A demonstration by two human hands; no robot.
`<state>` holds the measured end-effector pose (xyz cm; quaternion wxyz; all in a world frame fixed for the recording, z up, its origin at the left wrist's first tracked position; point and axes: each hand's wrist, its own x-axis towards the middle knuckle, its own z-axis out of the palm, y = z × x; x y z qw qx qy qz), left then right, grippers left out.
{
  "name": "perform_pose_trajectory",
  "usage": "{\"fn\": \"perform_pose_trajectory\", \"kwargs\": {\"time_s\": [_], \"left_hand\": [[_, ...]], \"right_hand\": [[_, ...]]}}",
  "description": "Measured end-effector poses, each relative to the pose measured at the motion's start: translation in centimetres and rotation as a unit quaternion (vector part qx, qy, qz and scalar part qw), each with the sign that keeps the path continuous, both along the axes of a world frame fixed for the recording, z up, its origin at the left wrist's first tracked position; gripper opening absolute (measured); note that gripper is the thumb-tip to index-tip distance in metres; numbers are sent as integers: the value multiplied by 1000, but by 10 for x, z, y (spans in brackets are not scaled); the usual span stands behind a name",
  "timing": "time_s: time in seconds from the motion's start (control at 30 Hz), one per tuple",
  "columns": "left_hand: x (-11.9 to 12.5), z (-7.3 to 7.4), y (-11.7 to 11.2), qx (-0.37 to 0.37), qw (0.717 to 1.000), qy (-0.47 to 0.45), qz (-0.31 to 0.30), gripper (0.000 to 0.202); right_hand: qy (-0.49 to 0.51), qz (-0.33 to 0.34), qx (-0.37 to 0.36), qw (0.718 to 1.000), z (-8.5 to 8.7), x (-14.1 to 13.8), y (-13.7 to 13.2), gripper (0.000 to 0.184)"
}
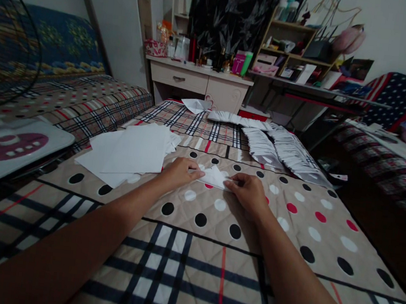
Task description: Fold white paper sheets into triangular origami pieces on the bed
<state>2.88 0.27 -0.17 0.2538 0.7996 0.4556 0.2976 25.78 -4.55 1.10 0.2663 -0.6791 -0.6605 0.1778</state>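
Note:
A small piece of folded white paper point(215, 176) lies on the patterned bedspread in front of me. At its left end my left hand point(182, 172) pinches the edge between thumb and fingers. My right hand point(248, 191) grips the opposite corner the same way, so the paper stretches between both hands. Left of my left hand lies a loose stack of flat white paper sheets point(134, 149). Beyond my right hand, rows of folded white papers point(286, 148) are packed closely together.
The bedspread point(186, 237) has dots and plaid bands. A lone white paper point(196, 105) lies near its far edge. Behind stands a white desk point(178, 76) crowded with bottles and boxes. A fan point(8, 39) with a white base point(55, 139) is at the left.

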Motion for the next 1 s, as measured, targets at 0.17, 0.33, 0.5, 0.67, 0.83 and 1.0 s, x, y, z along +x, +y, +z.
{"fn": "perform_pose_trajectory", "kwargs": {"time_s": [0.17,0.33,0.5,0.67,0.83,1.0], "left_hand": [[-1,1,5,-22,1000,17,13,20],[-2,3,6,-42,999,24,10,22],[-2,3,6,-25,999,20,39,19],[-2,2,9,-8,999,19,48,18],[-2,3,8,-17,998,19,50,18],[-2,-1,9,-3,999,19,46,18]], "right_hand": [[-13,-3,-25,1000,3,2,-1,22],[-25,0,-78,997,8,6,1,24],[-46,-22,-95,994,11,6,2,25],[-56,-33,-110,992,11,6,3,24],[-84,-35,-110,990,14,3,3,25],[-98,-40,-102,989,15,0,1,25]]}}
